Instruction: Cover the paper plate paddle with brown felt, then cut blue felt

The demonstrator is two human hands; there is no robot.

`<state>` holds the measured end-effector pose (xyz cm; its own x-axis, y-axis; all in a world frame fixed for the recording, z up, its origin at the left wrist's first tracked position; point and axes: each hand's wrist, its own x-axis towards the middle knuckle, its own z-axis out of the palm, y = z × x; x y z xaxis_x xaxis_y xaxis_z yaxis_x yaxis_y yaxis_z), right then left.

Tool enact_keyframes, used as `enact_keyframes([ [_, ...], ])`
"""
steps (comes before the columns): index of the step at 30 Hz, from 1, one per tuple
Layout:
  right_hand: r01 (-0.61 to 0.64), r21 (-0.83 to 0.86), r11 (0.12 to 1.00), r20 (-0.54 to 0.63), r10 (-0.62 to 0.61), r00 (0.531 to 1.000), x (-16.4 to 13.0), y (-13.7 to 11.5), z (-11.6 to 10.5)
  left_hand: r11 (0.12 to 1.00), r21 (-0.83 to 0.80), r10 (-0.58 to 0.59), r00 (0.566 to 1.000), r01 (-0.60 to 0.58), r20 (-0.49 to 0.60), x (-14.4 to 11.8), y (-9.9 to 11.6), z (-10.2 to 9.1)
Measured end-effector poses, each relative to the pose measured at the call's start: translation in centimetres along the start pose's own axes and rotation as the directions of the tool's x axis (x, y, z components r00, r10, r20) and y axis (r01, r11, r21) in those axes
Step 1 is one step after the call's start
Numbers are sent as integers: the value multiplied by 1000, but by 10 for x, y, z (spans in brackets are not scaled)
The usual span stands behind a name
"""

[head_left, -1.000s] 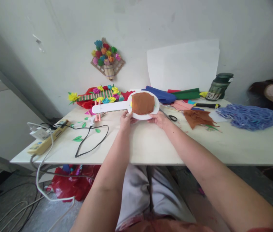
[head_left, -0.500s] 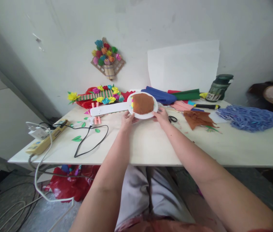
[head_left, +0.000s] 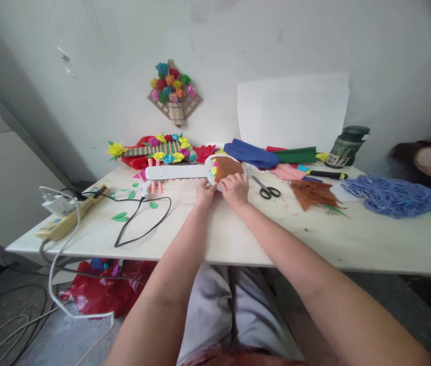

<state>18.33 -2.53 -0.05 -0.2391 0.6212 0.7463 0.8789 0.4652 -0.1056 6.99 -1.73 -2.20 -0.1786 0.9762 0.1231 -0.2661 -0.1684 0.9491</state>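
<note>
A white banjo-shaped craft piece (head_left: 177, 172) lies across the middle of the table, its long neck pointing left. Brown crepe paper (head_left: 228, 166) covers its round body, with small coloured flowers (head_left: 214, 165) along the left side of the paper. My left hand (head_left: 205, 194) pinches the near edge of the body where it meets the neck. Beside it, my right hand (head_left: 235, 189) is closed over the near edge, its curled fingers on the brown paper; the thumb is hidden. Black-handled scissors (head_left: 269, 192) rest just right of my right hand.
A yellow power strip (head_left: 68, 218) and a looped black cable (head_left: 143, 236) occupy the left side, near green paper leaves (head_left: 120, 217). Behind are a flower-trimmed craft (head_left: 154, 150) and blue crepe paper (head_left: 251, 152). Blue shredded strands (head_left: 391, 195) and a dark bottle (head_left: 347, 146) stand right.
My right hand has moved left from the body's right edge onto the near edge and brown paper. The craft piece now lies lower and flatter, and the scissors have come into fuller view.
</note>
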Motion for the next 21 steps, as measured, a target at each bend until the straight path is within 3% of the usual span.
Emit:
enact_keyframes([
  [8, 11, -37, 999, 55, -9, 998, 6, -13, 7, 990, 137, 47, 998, -41, -42, 6, -7, -4],
  [13, 15, -81, 997, 49, -11, 999, 7, -7, 10, 996, 88, 31, 999, -28, -36, 4, -5, 0],
  [21, 137, -136, 981, 77, -127, 989, 13, 0, 14, 994, 109, 8, 998, -1, -69, 9, -10, -1],
])
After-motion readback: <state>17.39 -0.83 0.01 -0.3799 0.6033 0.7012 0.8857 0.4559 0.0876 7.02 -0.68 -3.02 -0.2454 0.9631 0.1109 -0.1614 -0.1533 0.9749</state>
